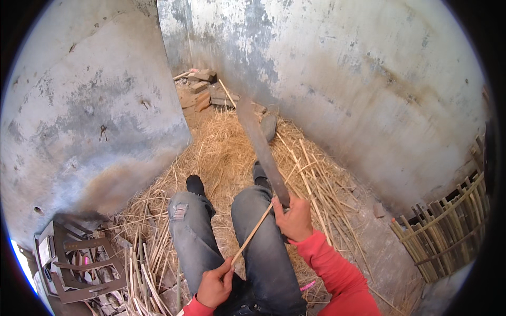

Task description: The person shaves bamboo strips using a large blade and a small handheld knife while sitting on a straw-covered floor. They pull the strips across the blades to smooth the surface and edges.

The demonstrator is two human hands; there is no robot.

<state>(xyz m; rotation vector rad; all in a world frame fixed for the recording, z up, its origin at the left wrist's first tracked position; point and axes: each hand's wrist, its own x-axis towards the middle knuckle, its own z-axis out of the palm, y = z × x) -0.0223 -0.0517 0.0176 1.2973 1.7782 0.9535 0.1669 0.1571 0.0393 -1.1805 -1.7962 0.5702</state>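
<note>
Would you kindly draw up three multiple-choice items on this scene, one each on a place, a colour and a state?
1. Where does the woven bamboo panel stand?
A. At the person's right, by the wall
B. At the person's left, on the metal frame
C. Between the feet

2. What colour are the sleeves?
A. Blue
B. Red
C. White

3. How is the thin bamboo strip held?
A. Lying loose on the straw
B. The left hand grips its lower end, its upper end meeting the long blade held in the right hand
C. Gripped by the right hand alone

Answers: 1 A, the panel leans at the right edge of the view. 2 B, both forearms are in red. 3 B, the strip runs from the left hand up to the blade near the right hand.
</note>
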